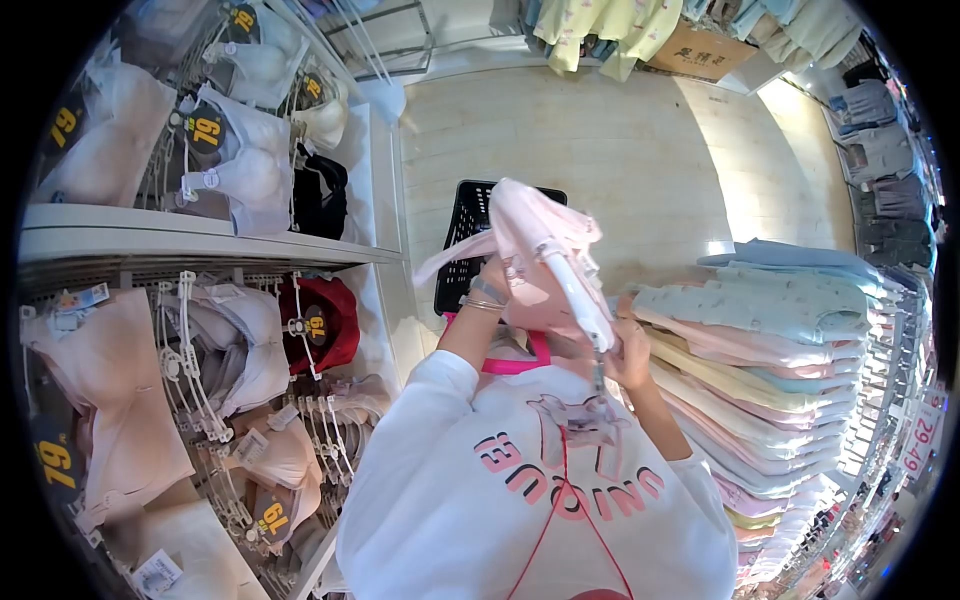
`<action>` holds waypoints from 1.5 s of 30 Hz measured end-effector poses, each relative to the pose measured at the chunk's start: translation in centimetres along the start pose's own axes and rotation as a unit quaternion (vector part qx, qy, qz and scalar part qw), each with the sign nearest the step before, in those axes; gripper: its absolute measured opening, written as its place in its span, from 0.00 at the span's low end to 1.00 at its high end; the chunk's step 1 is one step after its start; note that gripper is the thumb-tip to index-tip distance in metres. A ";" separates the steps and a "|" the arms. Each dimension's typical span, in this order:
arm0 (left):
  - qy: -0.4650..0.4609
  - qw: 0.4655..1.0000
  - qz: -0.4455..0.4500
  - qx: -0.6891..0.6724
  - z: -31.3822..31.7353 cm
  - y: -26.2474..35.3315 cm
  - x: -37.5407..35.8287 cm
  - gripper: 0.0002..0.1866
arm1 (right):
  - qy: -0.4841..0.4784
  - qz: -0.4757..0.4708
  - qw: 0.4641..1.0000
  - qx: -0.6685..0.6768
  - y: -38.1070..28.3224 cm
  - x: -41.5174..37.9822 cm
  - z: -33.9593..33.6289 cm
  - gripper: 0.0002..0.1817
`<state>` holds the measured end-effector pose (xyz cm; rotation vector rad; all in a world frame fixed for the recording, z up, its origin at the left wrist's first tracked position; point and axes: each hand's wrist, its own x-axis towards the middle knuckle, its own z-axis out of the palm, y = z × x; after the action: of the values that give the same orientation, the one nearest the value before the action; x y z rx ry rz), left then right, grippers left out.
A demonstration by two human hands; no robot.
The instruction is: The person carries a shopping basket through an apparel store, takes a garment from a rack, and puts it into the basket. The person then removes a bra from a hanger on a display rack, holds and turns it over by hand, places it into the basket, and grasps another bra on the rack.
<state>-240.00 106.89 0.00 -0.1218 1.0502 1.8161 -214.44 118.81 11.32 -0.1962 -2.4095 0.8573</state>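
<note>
A pale pink bra is bunched up in front of my chest, with one band trailing off to the left. Along its right side runs a white plastic hanger. My left hand is closed on the bra's left side, its fingers partly covered by the fabric. At the lower end of the hanger, my right hand is closed with bent fingers around the hanger's end. Below and behind the bra is a black shopping basket, partly hidden by it, and a bright pink strap or handle shows near my left forearm.
Shelving on the left carries hanging bras with yellow 79 tags. To the right, a rack holds a row of pastel garments. Pale floor stretches ahead toward yellow clothes and a cardboard box.
</note>
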 end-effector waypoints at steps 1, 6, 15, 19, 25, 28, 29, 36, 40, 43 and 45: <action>-0.009 1.000 0.001 -0.009 0.5 -0.3 0.2 0.25 | -0.010 0.017 1.000 -0.008 0.5 -0.1 0.0 0.26; -0.042 0.995 0.057 -0.065 0.5 0.5 0.3 0.25 | 0.000 0.091 0.996 -0.016 2.5 1.5 2.2 0.15; 0.041 0.982 0.163 -0.085 -6.9 5.0 -6.6 0.23 | -0.057 0.135 0.988 0.054 3.9 3.9 12.2 0.21; 0.157 0.980 0.115 -0.031 -10.4 5.1 -8.8 0.24 | -0.026 0.137 0.975 0.171 4.1 4.5 15.5 0.20; 0.251 0.952 -0.029 0.170 -12.1 4.7 -12.9 0.27 | -0.028 0.136 0.983 0.123 6.4 5.1 13.6 0.13; 0.309 0.872 0.005 0.379 -16.1 0.6 -15.1 0.24 | 0.064 0.224 0.960 0.158 12.8 2.3 17.1 0.12; 0.322 0.805 0.037 0.497 -12.4 1.3 -16.4 0.23 | 0.041 0.250 0.958 0.132 13.8 2.3 17.2 0.12; 0.263 0.606 0.113 0.743 -4.1 -3.6 -17.8 0.12 | -0.099 0.474 0.862 0.152 19.3 7.0 19.7 0.12; 0.332 0.640 0.133 0.680 -3.5 -3.2 -17.0 0.08 | -0.170 0.322 0.924 0.113 23.9 7.6 25.4 0.14; 0.333 0.639 0.132 0.681 -3.6 -3.1 -16.8 0.07 | -0.251 0.251 0.933 0.052 25.1 9.2 28.2 0.15; 0.333 0.638 0.134 0.682 -3.6 -2.9 -16.6 0.06 | -0.310 0.244 0.918 0.044 25.7 9.5 29.6 0.15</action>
<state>-230.66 93.08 4.49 0.3394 2.8274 0.6849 -240.12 126.10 -18.94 -0.5859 -2.9506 1.4232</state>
